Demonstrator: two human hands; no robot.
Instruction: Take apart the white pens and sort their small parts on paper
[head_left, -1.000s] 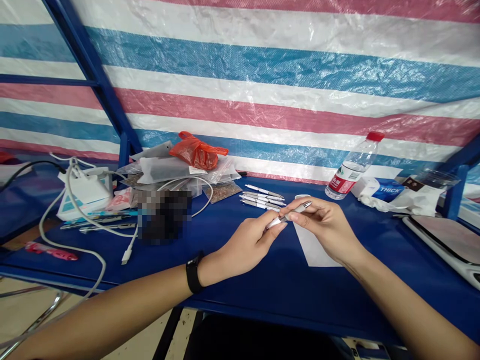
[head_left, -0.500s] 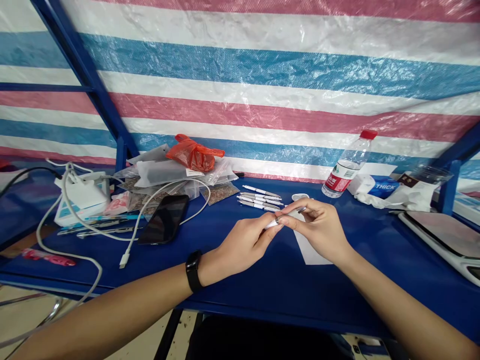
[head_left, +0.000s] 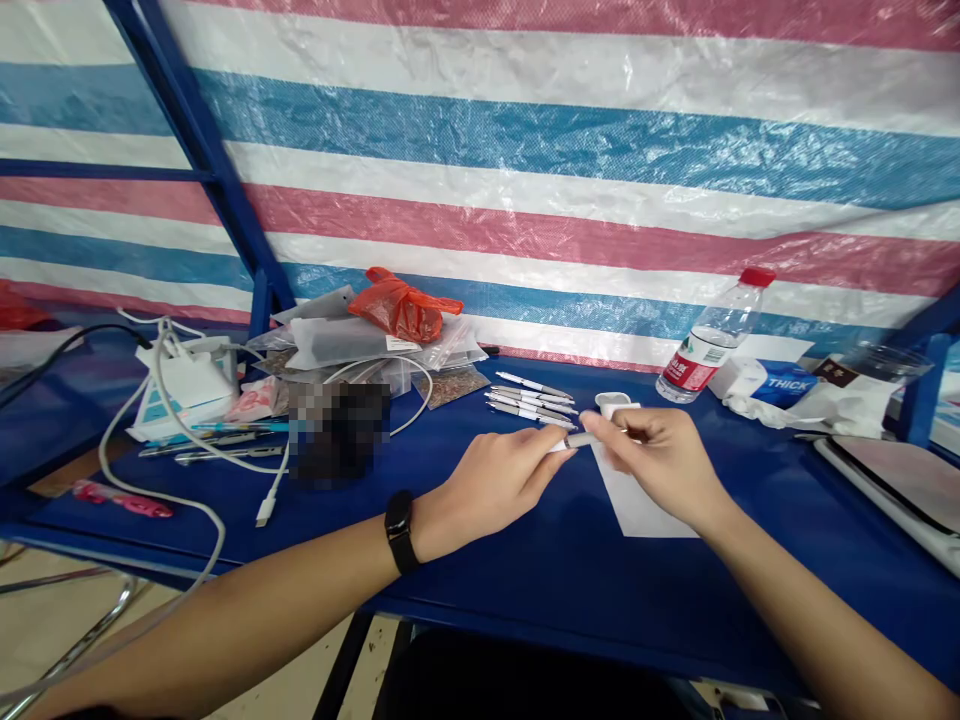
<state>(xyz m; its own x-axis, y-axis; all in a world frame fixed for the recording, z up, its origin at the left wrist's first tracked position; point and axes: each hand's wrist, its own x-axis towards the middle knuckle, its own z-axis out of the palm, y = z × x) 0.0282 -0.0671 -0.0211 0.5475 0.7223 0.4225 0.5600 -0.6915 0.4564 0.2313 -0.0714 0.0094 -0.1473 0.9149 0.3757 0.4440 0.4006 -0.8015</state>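
My left hand, with a black watch on its wrist, and my right hand meet over a blue tabletop. Their fingertips both pinch a slim white pen, whose far end is hidden inside my right fingers. Several similar white-and-silver pens lie side by side just beyond my left fingertips. A small white object sits just beyond my right hand. Under that hand lies a sheet of white paper.
A pixelated phone, a white charger with tangled cables, plastic bags and an orange bag lie left. A water bottle, a box, a glass and a tablet stand right. Striped tarpaulin forms the backdrop.
The pen's metal tip, visible a second ago, is now hidden in my right fingers. My right hand has moved slightly right, and the view has shifted a little.
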